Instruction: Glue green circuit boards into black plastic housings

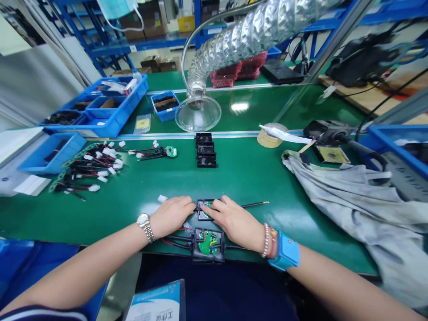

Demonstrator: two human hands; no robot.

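Note:
A small black plastic case (200,216) with a green circuit board (206,204) inside lies on the green table in front of me. My left hand (174,216) is closed at the case's left end, its fingertips around the cable there. My right hand (236,224) grips the right side, with one finger reaching onto the board. From this end a black cable (254,204) runs right to bare wire tips. Nearer me sits a second open black case (218,255), holding a green board (207,243) with coloured wires. Several black case pieces (206,160) stand in a column farther back.
Wired boards with white connectors (96,167) are heaped left, beside a blue bin (50,154). A divided blue tray (117,122) stands behind. A clear extraction hood (198,115) hangs over the back. Right are a tape roll (268,138), grey cloth (329,196) and blue crate (397,133).

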